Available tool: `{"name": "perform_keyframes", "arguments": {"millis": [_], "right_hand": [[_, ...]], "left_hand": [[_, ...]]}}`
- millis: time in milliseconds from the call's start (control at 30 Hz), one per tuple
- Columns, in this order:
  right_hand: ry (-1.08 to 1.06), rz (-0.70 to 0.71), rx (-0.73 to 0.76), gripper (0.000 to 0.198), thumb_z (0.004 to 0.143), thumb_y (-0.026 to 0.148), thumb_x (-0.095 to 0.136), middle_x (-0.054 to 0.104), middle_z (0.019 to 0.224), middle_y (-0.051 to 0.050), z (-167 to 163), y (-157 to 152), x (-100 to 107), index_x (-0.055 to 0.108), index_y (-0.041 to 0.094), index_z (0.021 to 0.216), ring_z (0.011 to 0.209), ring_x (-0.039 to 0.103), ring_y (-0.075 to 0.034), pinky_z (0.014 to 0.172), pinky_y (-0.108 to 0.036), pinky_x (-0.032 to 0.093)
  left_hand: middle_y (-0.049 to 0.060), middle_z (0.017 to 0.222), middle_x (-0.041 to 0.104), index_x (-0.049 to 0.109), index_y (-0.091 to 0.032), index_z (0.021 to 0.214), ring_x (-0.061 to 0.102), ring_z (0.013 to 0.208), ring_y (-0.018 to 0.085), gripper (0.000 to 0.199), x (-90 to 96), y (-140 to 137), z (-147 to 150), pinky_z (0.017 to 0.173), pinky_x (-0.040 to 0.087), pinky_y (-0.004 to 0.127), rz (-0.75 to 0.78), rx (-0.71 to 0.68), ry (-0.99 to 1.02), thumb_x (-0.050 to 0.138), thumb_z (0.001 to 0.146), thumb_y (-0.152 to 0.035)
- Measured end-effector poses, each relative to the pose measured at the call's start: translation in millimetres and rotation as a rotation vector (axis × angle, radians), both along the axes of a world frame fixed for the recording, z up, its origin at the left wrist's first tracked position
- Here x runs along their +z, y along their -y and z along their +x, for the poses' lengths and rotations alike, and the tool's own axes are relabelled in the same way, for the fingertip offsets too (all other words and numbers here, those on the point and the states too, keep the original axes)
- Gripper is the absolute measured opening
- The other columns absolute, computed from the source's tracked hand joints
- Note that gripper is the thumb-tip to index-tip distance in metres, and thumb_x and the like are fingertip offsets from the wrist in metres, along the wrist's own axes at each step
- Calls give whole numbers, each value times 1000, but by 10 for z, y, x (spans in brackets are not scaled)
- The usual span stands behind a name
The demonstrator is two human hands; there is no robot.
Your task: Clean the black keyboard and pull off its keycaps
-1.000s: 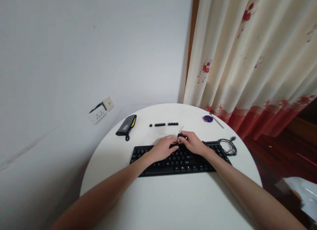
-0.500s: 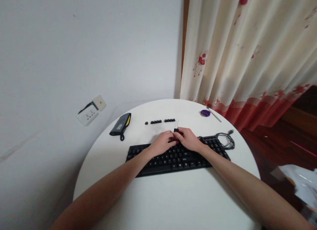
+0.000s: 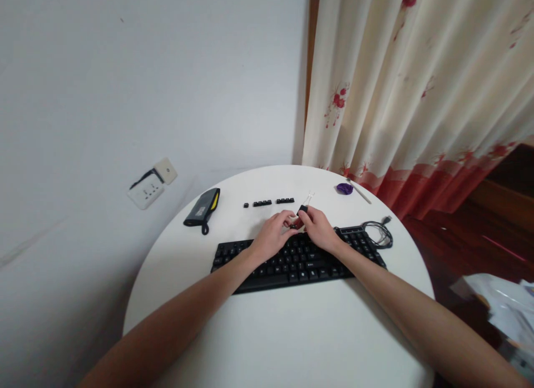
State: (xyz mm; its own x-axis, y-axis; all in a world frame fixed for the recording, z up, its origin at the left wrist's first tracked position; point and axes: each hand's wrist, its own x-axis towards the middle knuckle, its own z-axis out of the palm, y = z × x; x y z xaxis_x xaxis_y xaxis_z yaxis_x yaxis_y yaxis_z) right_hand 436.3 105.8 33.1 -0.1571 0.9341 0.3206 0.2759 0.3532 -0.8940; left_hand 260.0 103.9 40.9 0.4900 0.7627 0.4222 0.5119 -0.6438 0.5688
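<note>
My right hand (image 3: 319, 227) is closed on a keycap puller (image 3: 303, 209), with a dark handle and thin wire prongs pointing away from me. Close beside it, the fingers of my left hand (image 3: 273, 232) are pinched on what looks like a small black keycap (image 3: 293, 226), mostly hidden by the fingers. Both hands are over the upper part of a black keyboard (image 3: 267, 280), and they cover some of its keys. Beyond it, loose black keycaps lie in a row: one single cap (image 3: 246, 205), a left group (image 3: 262, 203) and a right group (image 3: 285, 200).
All this is on a round white table (image 3: 292, 332) against the wall. A grey pouch (image 3: 203, 208) lies at the left. Toward the right are a purple crumpled item (image 3: 344, 188), a slim brush (image 3: 359, 192) and the coiled cable (image 3: 379, 235). A curtain (image 3: 400, 98) hangs behind.
The keycap puller has risen slightly, and its prongs have swung to the right. My hands have parted a little, uncovering the small black piece in my left fingers. The view has shifted slightly.
</note>
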Motion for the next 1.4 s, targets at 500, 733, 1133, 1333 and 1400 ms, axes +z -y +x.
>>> {"name": "perform_keyframes", "arguments": {"millis": [500, 733, 1133, 1333, 1400], "right_hand": [[92, 111, -56, 30, 95, 39, 44, 64, 66, -2, 14, 14, 17, 53, 19, 74, 61, 61, -15, 60, -25, 46], [-62, -2, -153, 27, 94, 38, 42, 68, 62, -4, 156, -95, 85, 53, 18, 78, 57, 65, -15, 57, -24, 47], [-350, 53, -367, 31, 91, 46, 44, 70, 66, -8, 625, -391, 243, 50, 18, 79, 51, 64, -16, 49, -24, 47], [-343, 76, -341, 31, 92, 45, 42, 70, 67, -8, 606, -373, 256, 49, 18, 78, 54, 65, -16, 49, -24, 47], [-337, 83, -323, 31, 93, 45, 42, 71, 67, -9, 591, -369, 249, 49, 18, 78, 54, 65, -16, 49, -24, 47]], "left_hand": [[5, 111, 58, 63, -24, 105, 52, 105, 23, 18, 65, 89, 31, 94, 42, 42, 247, 22, -235, 61, 88, -21], [4, 108, 61, 68, -25, 93, 51, 107, 24, 11, 24, -33, -23, 96, 39, 43, 188, 211, -125, 69, 82, -25], [3, 84, 64, 76, -25, 81, 59, 83, 21, 11, -90, -561, -186, 81, 47, 34, -12, 213, -370, 76, 71, -31], [3, 82, 64, 78, -24, 84, 59, 79, 19, 16, -91, -801, 138, 77, 46, 31, -53, 143, -337, 78, 69, -30], [4, 85, 63, 78, -25, 85, 57, 85, 21, 17, -66, -882, 255, 81, 45, 33, -38, 165, -349, 79, 69, -31]]}}
